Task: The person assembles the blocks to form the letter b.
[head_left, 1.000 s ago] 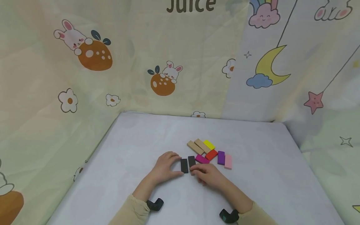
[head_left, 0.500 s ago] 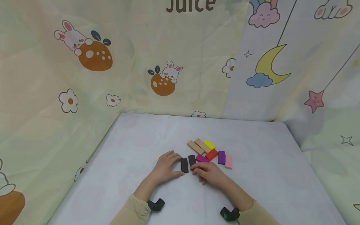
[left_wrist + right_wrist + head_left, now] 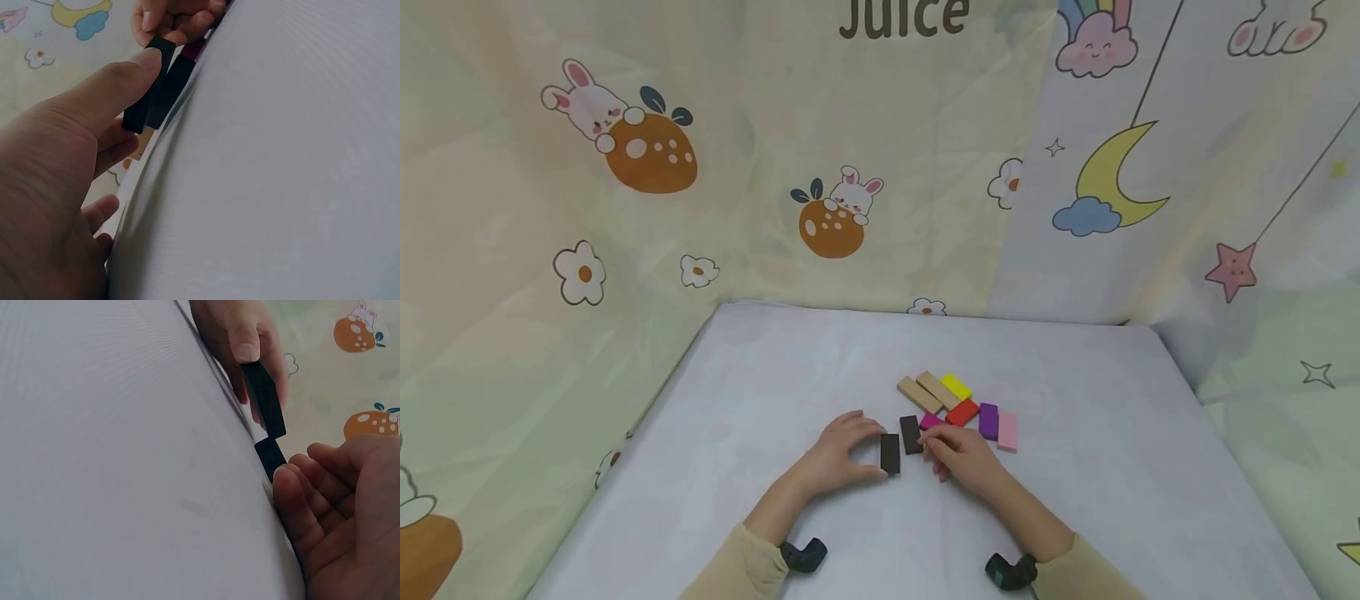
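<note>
Our left hand pinches the first black block by its ends, thumb near and fingers far, a narrow gap from the second black block. Our right hand's fingers bend at the latter's right edge; whether they pinch it, we cannot tell. Coloured blocks crowd beyond; the white table stretches widely leftward to its edge.
</note>
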Demonstrator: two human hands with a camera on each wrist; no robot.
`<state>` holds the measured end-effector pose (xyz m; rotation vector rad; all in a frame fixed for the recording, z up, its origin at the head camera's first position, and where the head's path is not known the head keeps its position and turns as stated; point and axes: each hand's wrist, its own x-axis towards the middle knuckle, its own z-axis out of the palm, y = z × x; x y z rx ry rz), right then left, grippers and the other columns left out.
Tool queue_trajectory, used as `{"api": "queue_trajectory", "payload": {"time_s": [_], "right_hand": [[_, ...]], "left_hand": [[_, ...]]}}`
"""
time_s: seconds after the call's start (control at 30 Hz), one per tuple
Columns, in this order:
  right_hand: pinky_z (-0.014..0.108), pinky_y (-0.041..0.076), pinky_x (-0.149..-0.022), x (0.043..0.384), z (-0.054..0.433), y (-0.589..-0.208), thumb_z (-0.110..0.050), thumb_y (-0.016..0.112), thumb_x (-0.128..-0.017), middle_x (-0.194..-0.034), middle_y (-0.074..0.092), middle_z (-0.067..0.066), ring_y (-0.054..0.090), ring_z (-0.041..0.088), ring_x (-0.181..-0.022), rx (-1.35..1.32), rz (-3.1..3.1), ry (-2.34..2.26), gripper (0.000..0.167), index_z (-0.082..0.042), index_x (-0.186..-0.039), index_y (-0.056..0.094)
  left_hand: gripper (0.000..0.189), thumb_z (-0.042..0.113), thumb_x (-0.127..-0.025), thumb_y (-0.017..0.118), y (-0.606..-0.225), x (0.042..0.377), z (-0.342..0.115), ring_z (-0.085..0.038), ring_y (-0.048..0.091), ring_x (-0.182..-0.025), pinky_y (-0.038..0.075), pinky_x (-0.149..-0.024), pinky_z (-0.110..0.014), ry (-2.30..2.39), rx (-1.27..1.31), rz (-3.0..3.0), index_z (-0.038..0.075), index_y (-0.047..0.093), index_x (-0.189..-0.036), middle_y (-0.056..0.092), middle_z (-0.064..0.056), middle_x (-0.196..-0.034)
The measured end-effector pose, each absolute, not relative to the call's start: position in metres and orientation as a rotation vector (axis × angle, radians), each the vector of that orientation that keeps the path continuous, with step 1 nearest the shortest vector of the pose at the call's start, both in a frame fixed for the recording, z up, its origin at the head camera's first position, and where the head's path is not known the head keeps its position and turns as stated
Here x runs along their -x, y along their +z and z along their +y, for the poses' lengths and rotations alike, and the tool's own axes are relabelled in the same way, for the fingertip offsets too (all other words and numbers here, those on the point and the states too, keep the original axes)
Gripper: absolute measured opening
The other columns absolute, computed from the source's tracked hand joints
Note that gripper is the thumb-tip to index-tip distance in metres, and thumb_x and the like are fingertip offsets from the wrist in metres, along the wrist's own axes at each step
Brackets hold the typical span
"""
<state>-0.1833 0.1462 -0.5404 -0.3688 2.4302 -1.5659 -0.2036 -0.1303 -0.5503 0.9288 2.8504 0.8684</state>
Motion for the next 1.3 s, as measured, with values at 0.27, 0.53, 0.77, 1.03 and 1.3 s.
{"api": "queue_trajectory", "payload": {"time_s": [0.27, 0.53, 0.77, 1.03, 1.3], "right_hand": [[0.026, 0.059, -0.062, 0.195, 0.149, -0.539, -0.023, 0.059, -0.1, -0.081, 0.065, 0.004, 0.063, 0.017, -0.065, 0.368, 2.465, -1.534, 0.014, -0.019, -0.106, 0.071], [0.028, 0.059, -0.064, 0.204, 0.155, -0.535, -0.018, 0.062, -0.098, -0.082, 0.065, 0.003, 0.063, 0.019, -0.068, 0.36, 2.492, -1.457, 0.019, -0.023, -0.115, 0.069], [0.028, 0.057, -0.063, 0.212, 0.154, -0.535, -0.024, 0.064, -0.096, -0.079, 0.063, -0.001, 0.063, 0.017, -0.065, 0.373, 2.569, -1.307, 0.032, -0.03, -0.128, 0.063], [0.032, 0.058, -0.057, 0.222, 0.149, -0.536, -0.024, 0.065, -0.096, -0.072, 0.061, 0.004, 0.061, 0.021, -0.057, 0.305, 2.53, -1.307, 0.043, -0.031, -0.137, 0.056], [0.034, 0.058, -0.058, 0.23, 0.151, -0.536, -0.032, 0.067, -0.095, -0.074, 0.062, 0.007, 0.062, 0.024, -0.056, 0.304, 2.462, -1.32, 0.052, -0.035, -0.143, 0.049]], "left_hand": [[0.064, 0.061, -0.078, 0.074, -0.552, 0.198, -0.134, -0.026, 0.034, -0.145, 0.027, -0.119, -0.052, 0.824, -0.979, 2.848, 0.032, 0.058, -0.133, 0.057, 0.01, -0.139], [0.063, 0.065, -0.079, 0.072, -0.552, 0.199, -0.133, -0.026, 0.035, -0.145, 0.022, -0.122, -0.052, 0.768, -1.025, 2.856, 0.033, 0.059, -0.132, 0.059, 0.013, -0.137], [0.063, 0.064, -0.078, 0.072, -0.551, 0.198, -0.132, -0.025, 0.035, -0.145, 0.02, -0.123, -0.051, 0.748, -1.021, 2.866, 0.032, 0.06, -0.131, 0.059, 0.014, -0.137], [0.065, 0.062, -0.078, 0.073, -0.551, 0.196, -0.131, -0.025, 0.036, -0.145, 0.02, -0.123, -0.049, 0.693, -1.017, 2.885, 0.031, 0.06, -0.133, 0.059, 0.013, -0.137], [0.066, 0.062, -0.079, 0.073, -0.551, 0.196, -0.13, -0.025, 0.035, -0.145, 0.02, -0.123, -0.049, 0.639, -1.021, 2.892, 0.03, 0.058, -0.135, 0.056, 0.012, -0.139]]}}
